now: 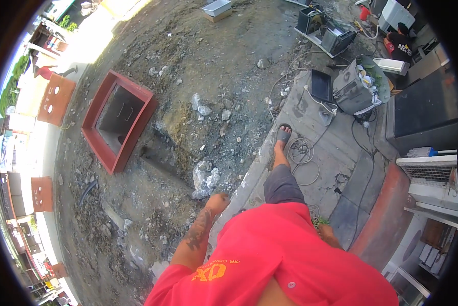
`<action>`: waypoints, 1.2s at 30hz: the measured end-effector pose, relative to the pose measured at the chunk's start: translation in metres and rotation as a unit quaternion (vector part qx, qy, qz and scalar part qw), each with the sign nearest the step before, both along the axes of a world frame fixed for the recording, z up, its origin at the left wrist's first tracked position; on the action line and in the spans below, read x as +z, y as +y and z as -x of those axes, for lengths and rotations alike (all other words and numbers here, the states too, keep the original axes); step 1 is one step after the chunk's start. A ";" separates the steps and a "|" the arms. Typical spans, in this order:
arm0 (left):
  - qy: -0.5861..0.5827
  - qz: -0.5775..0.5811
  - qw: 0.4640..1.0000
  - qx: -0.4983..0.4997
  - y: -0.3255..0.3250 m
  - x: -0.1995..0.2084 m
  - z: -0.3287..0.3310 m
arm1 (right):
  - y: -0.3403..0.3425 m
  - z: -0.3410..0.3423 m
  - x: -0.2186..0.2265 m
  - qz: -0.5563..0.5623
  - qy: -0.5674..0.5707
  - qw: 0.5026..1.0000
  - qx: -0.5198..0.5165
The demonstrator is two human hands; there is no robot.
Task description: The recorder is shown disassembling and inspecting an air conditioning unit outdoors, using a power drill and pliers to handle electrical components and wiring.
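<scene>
I am walking outdoors in a red shirt, one sandalled foot (283, 133) stepping forward on a concrete slab (336, 148). My left hand (218, 203) hangs at my side over the slab's edge, fingers curled, holding nothing; its forearm is tattooed. Pale rubble chunks (204, 178) lie closest to it. Only a small part of my right hand (329, 235) shows past the shirt, above a dark step, and its fingers are hidden.
A red square frame around a pit (117, 120) sits in the rough dirt on the left. Loose white cables (301, 153) coil by my foot. Opened grey metal units (352, 86) stand ahead on the right, where a person in black (402, 43) crouches.
</scene>
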State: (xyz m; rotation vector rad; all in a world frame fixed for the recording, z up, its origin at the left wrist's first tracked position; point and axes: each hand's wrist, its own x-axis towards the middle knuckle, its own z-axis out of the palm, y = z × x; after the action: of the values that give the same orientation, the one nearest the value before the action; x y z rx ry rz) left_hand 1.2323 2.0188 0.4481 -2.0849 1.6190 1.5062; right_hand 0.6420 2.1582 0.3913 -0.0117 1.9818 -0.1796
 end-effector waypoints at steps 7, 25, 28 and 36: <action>0.079 -0.007 0.883 0.463 -0.170 -0.066 -0.024 | -0.322 0.030 -0.043 0.133 -0.031 0.989 0.050; -0.061 -0.099 0.981 0.154 -0.485 -0.074 -0.021 | -0.749 0.034 -0.091 0.097 0.034 0.991 0.090; -0.036 -0.113 0.991 0.068 -0.548 -0.044 -0.028 | -0.764 0.025 -0.123 -0.004 0.026 0.998 0.051; -0.480 -0.094 0.852 0.188 -0.922 -0.238 -0.089 | -0.930 -0.069 -0.262 -0.047 -0.043 0.995 0.083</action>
State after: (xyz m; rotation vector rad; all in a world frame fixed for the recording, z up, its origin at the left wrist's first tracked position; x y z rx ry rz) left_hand 1.3215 1.0969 0.2098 -2.4701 0.6822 0.4100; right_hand 0.7113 1.2279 0.1290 -0.1057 1.8908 0.0205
